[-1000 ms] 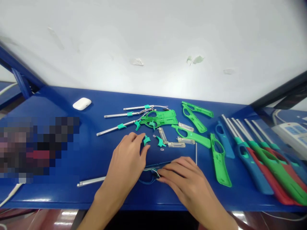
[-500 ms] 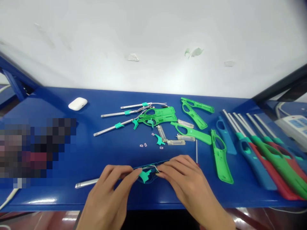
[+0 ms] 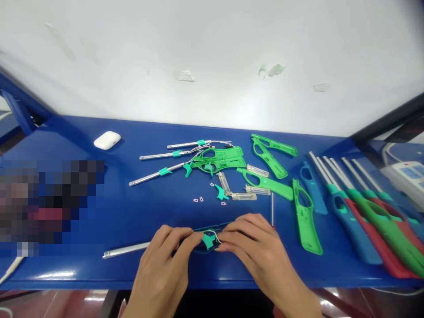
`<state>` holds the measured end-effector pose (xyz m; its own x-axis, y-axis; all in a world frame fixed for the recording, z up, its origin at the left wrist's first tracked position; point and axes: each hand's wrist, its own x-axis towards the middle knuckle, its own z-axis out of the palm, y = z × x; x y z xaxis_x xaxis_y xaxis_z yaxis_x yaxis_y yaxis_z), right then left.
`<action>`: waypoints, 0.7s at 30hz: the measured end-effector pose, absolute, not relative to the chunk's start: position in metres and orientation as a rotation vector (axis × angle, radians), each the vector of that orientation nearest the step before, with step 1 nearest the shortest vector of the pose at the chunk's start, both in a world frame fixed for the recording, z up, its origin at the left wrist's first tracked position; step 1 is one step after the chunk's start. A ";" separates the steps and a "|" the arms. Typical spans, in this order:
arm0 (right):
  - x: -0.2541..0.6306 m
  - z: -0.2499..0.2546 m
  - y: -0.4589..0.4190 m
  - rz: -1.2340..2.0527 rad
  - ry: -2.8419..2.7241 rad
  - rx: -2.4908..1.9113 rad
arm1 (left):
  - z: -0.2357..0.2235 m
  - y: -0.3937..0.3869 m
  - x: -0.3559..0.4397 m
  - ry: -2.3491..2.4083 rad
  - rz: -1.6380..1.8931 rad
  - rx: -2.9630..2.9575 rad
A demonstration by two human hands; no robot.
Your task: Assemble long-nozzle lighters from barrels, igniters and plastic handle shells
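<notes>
My left hand (image 3: 165,260) pinches a small teal trigger piece (image 3: 208,241) between thumb and fingertips. It holds the piece against a blue lighter shell half (image 3: 212,229) lying near the table's front edge. My right hand (image 3: 255,247) lies curled over the right part of that shell, its fingers pressing it down; thin white wires show between the two hands. A metal tube (image 3: 126,250) sticks out to the left from under my left hand.
On the blue table (image 3: 132,212) lie three metal tubes with teal collars (image 3: 165,170), green shell halves (image 3: 265,161), clear tanks (image 3: 243,196) and a loose teal trigger (image 3: 220,192). Finished lighters (image 3: 364,212) lie in a row at right, a white earbud case (image 3: 107,140) far left.
My left hand picked a teal trigger up from the table's middle and brought it back to the blue shell. It now holds it against the shell. My right hand stayed on the shell.
</notes>
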<state>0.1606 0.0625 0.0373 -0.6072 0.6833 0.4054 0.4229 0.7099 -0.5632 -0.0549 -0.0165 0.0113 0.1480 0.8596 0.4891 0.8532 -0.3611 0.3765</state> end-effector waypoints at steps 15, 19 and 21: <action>0.164 0.035 0.065 0.517 -2.324 -0.778 | 0.012 -0.007 -0.055 1.705 1.054 2.336; 0.164 0.035 0.064 0.471 -2.331 -0.777 | 0.012 -0.010 -0.056 1.730 1.060 2.337; 0.164 0.034 0.063 0.452 -2.332 -0.787 | 0.011 -0.012 -0.056 1.733 1.047 2.337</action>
<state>0.1639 0.0629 0.0337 -0.6245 0.6362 0.4530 0.4208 0.7628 -0.4910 -0.0562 -0.0121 0.0106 0.1430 0.8635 0.4837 0.8300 -0.3708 0.4166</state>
